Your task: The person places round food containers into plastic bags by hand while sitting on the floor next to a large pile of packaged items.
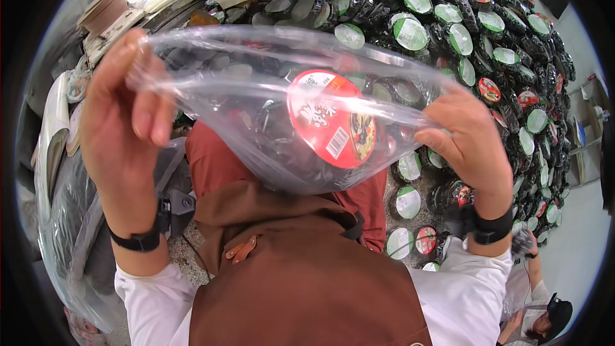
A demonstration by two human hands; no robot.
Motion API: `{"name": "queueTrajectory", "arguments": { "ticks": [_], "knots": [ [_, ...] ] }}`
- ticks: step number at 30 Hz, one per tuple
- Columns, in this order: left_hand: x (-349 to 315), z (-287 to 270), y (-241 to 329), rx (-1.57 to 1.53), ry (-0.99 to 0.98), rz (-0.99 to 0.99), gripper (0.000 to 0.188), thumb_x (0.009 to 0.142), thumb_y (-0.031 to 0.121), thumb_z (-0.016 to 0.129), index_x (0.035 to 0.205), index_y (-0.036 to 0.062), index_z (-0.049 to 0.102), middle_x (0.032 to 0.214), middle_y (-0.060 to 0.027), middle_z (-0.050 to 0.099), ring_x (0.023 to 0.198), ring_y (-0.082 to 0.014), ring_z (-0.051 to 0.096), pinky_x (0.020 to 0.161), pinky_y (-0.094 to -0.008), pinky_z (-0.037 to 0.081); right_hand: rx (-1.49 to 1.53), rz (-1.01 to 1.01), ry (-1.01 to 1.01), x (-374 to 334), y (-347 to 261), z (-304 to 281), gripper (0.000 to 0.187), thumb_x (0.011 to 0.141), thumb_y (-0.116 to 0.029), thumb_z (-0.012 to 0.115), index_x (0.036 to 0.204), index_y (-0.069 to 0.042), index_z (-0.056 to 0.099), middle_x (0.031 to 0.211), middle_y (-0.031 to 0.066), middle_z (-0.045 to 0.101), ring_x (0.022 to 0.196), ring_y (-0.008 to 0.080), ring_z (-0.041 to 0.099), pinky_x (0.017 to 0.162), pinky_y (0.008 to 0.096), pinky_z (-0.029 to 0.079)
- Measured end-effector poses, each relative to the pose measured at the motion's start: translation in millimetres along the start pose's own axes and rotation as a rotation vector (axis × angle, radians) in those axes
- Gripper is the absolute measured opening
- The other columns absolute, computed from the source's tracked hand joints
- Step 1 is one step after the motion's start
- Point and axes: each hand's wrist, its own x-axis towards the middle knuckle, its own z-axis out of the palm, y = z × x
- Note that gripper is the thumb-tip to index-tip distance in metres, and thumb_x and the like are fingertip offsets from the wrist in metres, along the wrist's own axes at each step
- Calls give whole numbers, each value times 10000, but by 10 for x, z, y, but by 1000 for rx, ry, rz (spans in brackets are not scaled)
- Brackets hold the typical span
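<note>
A large clear plastic bag (243, 134) is stretched wide between my two hands, above my lap. Inside it lies a round package with a red label (333, 118), its printed face turned up toward me. My left hand (125, 102) is closed on the bag's upper left edge, its fingers somewhat blurred by motion. At the other side, my right hand (471, 138) grips the bag's right edge, thumb toward me and fingers partly hidden by the film.
A tall heap of dark round packages (461, 38) with green-white and red labels fills the far and right side. Clear plastic sheeting (70, 218) lies at the left, below a brown roll (102, 9). Another person (544, 314) works at the lower right.
</note>
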Motion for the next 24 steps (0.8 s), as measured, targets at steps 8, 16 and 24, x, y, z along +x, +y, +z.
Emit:
{"name": "queueTrajectory", "arguments": {
  "ticks": [8, 16, 24],
  "knots": [
    [113, -192, 247, 473, 121, 36, 199, 880, 180, 479, 868, -11, 532, 498, -8, 427, 400, -81, 409, 400, -182, 355, -400, -239, 252, -9, 107, -217, 261, 625, -224, 702, 575, -72, 496, 510, 18, 436, 500, 201, 469, 853, 423, 453],
    [50, -662, -63, 406, -157, 134, 418, 835, 312, 573, 1125, 22, 491, 1258, -162, 450, 1205, -240, 413, 975, -354, 328, -102, -331, 394, -18, -129, 21, 143, 619, -116, 633, 592, -68, 501, 501, 15, 412, 463, 188, 428, 745, 382, 465],
    [208, 2, -765, 56, -36, -282, 164, 894, 175, 487, 878, 21, 541, 840, -59, 560, 730, -115, 529, 667, -217, 439, 27, -519, 410, 239, -406, 27, 403, 823, -386, 555, 590, -70, 462, 507, -13, 361, 460, 153, 380, 670, 366, 455]
  ]
}}
